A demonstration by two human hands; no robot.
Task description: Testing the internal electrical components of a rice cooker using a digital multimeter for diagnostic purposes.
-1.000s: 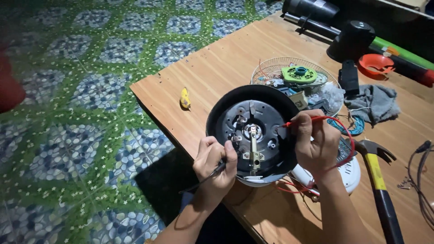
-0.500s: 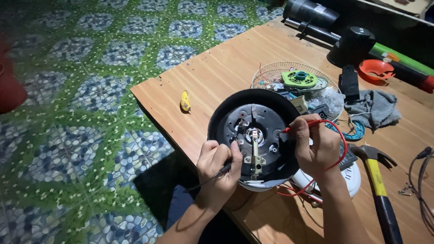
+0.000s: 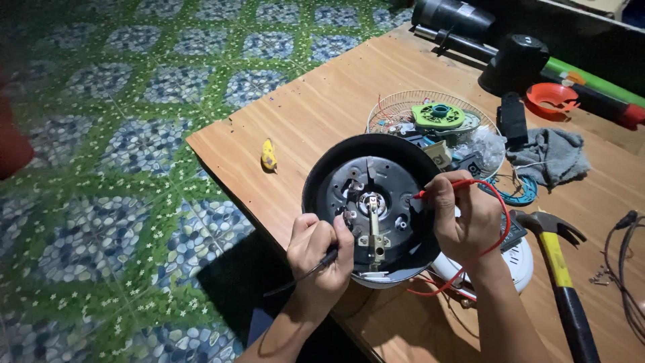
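Observation:
A round black appliance base [image 3: 376,202] lies upside down on the wooden table [image 3: 322,114], its metal plate and terminals showing. My left hand [image 3: 321,250] pinches a black probe with a thin black lead at the base's lower left rim, its tip by a terminal. My right hand [image 3: 463,216] holds a red probe, tip touching the plate's right side; its red wire [image 3: 500,215] loops around my wrist.
A yellow-handled hammer [image 3: 561,282] lies right of my right arm. Behind the base sits a wire basket [image 3: 403,107] with a green plastic part [image 3: 438,115], then a grey rag [image 3: 551,154] and black cylinders. A small yellow object [image 3: 269,154] lies near the table's left edge.
Both hands have stayed on the base with only slight shifts. The view has moved a little, nothing taken up or let go.

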